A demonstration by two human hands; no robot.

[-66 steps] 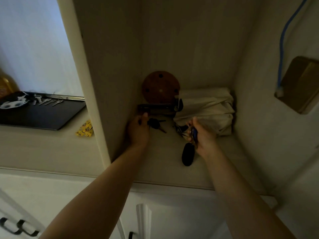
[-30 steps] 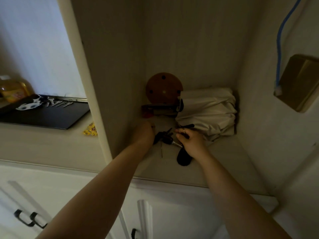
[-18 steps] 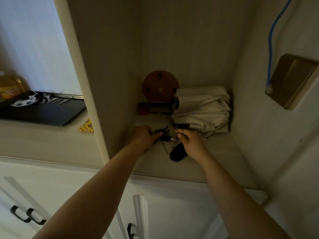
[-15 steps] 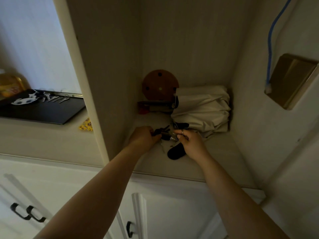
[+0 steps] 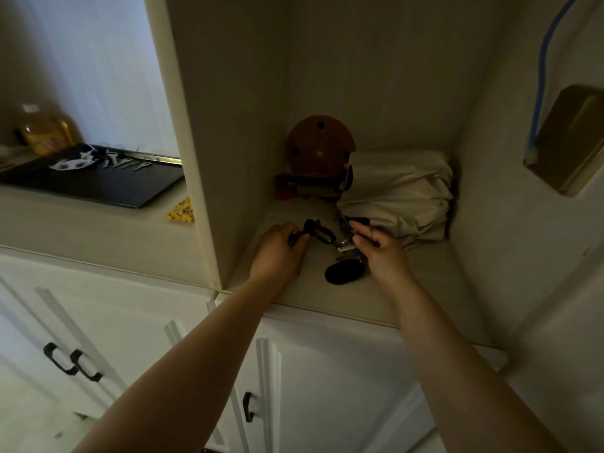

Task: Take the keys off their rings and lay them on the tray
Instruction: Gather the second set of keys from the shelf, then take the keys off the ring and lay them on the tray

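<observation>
**Partway through: some keys on the tray, another bunch being worked in the alcove**

Some of the job done, to judge by the black tray (image 5: 98, 188) on the table (image 5: 81, 230) at the far left: several loose silver keys (image 5: 130, 163) laid in a row near its back edge, beside a white charm or tag (image 5: 73, 163) too small to identify. Room left on the tray's bare front half.

More left to do. Deep in the dim shelf alcove, a key bunch (image 5: 322, 235) held off the shelf (image 5: 408, 282) between both hands, well apart from the tray and cut off from it by the cabinet's side panel (image 5: 199, 191). Left hand (image 5: 277, 253) curled round the dark key heads at one end. Right hand (image 5: 379, 248) pinching the metal at the other end, near a small silver clasp; forefinger stretched out, the rest curled. Black oval fob (image 5: 344, 270) lying on the shelf below the right hand, apparently tied to the same bunch. Impossible to tell in the gloom whether any key has come free of its ring yet.

Likely remaining: separating these keys, then carrying each round the panel to the tray.

Behind the hands: a round brown disc (image 5: 318, 143) against the back wall, a folded pale cloth bag (image 5: 398, 191), contents hidden. A yellow bottle (image 5: 45, 130) behind the tray.
</observation>
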